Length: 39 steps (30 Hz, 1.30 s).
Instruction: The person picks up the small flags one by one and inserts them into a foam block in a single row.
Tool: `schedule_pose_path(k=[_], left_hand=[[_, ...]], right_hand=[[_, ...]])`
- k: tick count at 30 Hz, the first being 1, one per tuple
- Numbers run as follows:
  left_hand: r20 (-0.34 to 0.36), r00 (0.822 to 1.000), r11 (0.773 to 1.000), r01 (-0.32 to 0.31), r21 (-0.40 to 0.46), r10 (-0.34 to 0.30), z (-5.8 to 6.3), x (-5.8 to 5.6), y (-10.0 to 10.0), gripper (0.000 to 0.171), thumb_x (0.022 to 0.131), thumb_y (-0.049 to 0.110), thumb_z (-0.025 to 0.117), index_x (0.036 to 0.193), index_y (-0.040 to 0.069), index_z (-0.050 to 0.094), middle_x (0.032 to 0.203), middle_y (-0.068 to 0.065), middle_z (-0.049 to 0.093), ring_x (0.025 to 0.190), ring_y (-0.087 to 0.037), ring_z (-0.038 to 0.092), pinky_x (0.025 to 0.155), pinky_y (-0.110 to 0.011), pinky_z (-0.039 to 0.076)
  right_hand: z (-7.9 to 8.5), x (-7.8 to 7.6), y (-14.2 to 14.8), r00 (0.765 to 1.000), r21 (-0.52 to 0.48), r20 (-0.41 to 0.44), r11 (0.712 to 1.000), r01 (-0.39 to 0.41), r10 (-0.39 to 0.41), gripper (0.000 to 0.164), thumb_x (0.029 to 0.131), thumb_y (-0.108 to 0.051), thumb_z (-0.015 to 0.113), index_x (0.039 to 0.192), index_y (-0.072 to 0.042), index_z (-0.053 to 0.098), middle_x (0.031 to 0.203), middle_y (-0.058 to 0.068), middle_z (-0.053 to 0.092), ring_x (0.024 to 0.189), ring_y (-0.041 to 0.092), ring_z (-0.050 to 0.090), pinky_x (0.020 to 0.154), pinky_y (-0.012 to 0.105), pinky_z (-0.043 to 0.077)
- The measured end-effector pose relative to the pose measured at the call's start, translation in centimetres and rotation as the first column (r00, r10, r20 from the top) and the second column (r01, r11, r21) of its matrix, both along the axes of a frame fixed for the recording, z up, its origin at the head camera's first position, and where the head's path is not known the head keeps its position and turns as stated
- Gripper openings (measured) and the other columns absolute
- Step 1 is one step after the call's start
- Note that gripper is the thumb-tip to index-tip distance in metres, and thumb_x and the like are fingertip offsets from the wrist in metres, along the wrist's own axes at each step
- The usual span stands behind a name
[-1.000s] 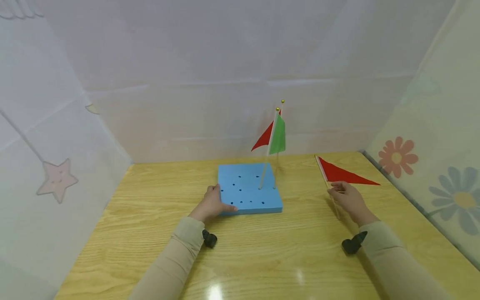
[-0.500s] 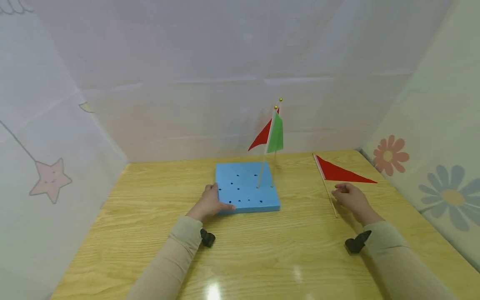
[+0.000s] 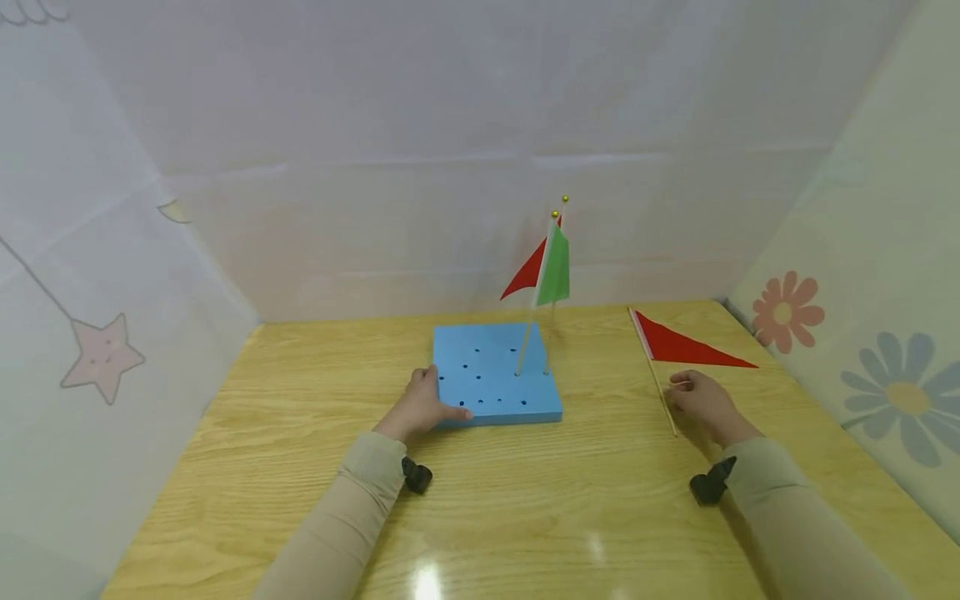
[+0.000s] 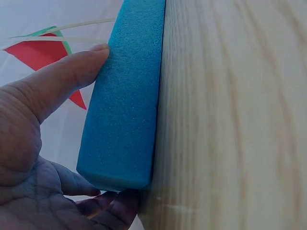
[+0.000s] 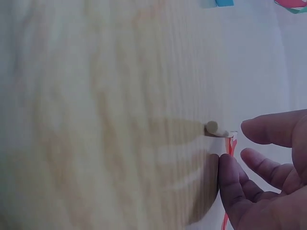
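A blue foam block [image 3: 495, 392] dotted with small holes lies on the table. My left hand [image 3: 422, 406] holds its near-left corner, thumb [image 4: 72, 72] along the near top edge and fingers at the left side. Two flags stand in the block towards its right: a green flag [image 3: 553, 271] and, behind it, a red flag [image 3: 523, 273], both with gold ball tips. To the right, another red flag [image 3: 686, 343] lies flat, its wooden stick [image 3: 663, 398] pointing at me. Just right of that stick is my right hand [image 3: 701, 402], thumb and fingers apart and holding nothing.
The wooden table [image 3: 555, 500] ends at a pale cloth backdrop [image 3: 390, 208]. A side cloth with printed flowers [image 3: 903, 400] rises close beyond the right hand. Upright flag sticks reach well above the block.
My right hand has come off the lying red flag's stick and drawn slightly to the right. The flag stays on the table. My left hand keeps its hold on the block.
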<state>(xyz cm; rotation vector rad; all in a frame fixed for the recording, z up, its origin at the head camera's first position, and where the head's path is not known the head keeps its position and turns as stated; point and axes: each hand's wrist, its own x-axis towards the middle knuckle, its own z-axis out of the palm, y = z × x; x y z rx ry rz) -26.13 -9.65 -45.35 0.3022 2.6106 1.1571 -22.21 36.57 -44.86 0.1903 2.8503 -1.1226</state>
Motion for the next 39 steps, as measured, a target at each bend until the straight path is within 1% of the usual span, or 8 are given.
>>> schedule_pose_path(k=[6,10,14,18,21,26,31,39], left_hand=[[0.003,1.000,1.000,-0.009,0.004,0.009,0.0,-0.1,0.0,0.117,0.084,0.034,0.089,0.162,-0.008,0.012,0.163,-0.033,0.017,0.149,-0.047,0.026,0.115,-0.057,0.034],[0.003,1.000,1.000,-0.013,0.005,0.013,-0.2,-0.1,-0.1,0.118,0.084,0.034,0.089,0.162,-0.007,0.012,0.163,-0.033,0.017,0.149,-0.047,0.026,0.115,-0.057,0.034],[0.000,1.000,1.000,-0.015,0.012,0.015,-0.2,0.0,0.0,0.118,0.083,0.034,0.090,0.162,-0.008,0.013,0.163,-0.033,0.017,0.149,-0.047,0.027,0.115,-0.057,0.035],[0.001,1.000,1.000,-0.016,0.013,0.016,-0.3,0.0,0.1,0.118,0.083,0.034,0.090,0.162,-0.007,0.013,0.163,-0.033,0.018,0.149,-0.047,0.027,0.115,-0.057,0.035],[0.014,1.000,0.999,-0.024,0.030,0.023,-0.4,0.0,0.2,0.117,0.083,0.032,0.090,0.162,-0.007,0.013,0.163,-0.033,0.017,0.149,-0.047,0.025,0.114,-0.058,0.034],[0.025,0.999,0.998,-0.032,0.052,0.031,-0.4,0.1,0.2,0.116,0.084,0.030,0.089,0.163,-0.006,0.011,0.163,-0.032,0.016,0.149,-0.047,0.024,0.114,-0.058,0.035],[0.022,0.999,0.998,-0.028,0.057,0.027,-0.3,0.1,0.2,0.116,0.084,0.030,0.089,0.163,-0.006,0.012,0.163,-0.032,0.016,0.149,-0.047,0.024,0.114,-0.058,0.035],[0.015,1.000,0.998,-0.023,0.063,0.022,-0.3,0.2,0.1,0.117,0.084,0.030,0.090,0.162,-0.007,0.012,0.163,-0.032,0.017,0.149,-0.047,0.025,0.114,-0.058,0.035]], right_hand=[[0.1,-0.5,-0.3,0.999,0.055,0.032,0.998,-0.021,0.019,0.047,0.100,-0.015,0.059,0.129,0.019,0.047,0.120,0.038,0.055,0.109,0.050,0.056,0.090,0.057,0.050],[-0.2,-1.0,-0.4,0.999,0.143,0.033,0.989,-0.038,0.034,0.043,0.099,-0.016,0.062,0.124,0.017,0.051,0.120,0.038,0.057,0.110,0.053,0.056,0.092,0.061,0.049],[-0.1,-1.3,-0.5,0.999,0.210,0.028,0.977,-0.046,0.041,0.039,0.097,-0.013,0.064,0.119,0.017,0.053,0.113,0.037,0.059,0.105,0.052,0.058,0.090,0.061,0.049],[0.1,-1.5,-0.6,0.998,0.231,0.037,0.971,-0.053,0.046,0.037,0.096,-0.011,0.065,0.117,0.017,0.053,0.109,0.035,0.060,0.102,0.050,0.059,0.088,0.059,0.050],[0.1,-1.6,-0.6,0.997,0.247,0.047,0.966,-0.068,0.058,0.037,0.096,-0.011,0.065,0.116,0.018,0.054,0.111,0.037,0.061,0.104,0.052,0.059,0.088,0.059,0.050],[0.0,-2.2,-0.7,0.994,0.296,0.062,0.950,-0.099,0.085,0.044,0.096,-0.012,0.064,0.122,0.022,0.054,0.124,0.042,0.057,0.114,0.056,0.057,0.092,0.061,0.050],[0.0,-2.7,-0.6,0.994,0.300,0.070,0.948,-0.102,0.085,0.043,0.094,-0.008,0.061,0.123,0.023,0.053,0.124,0.042,0.058,0.112,0.056,0.058,0.091,0.060,0.051],[0.1,-2.6,-0.2,0.996,0.267,0.063,0.960,-0.084,0.070,0.042,0.093,-0.006,0.058,0.124,0.022,0.054,0.124,0.042,0.057,0.113,0.057,0.056,0.091,0.061,0.050]])
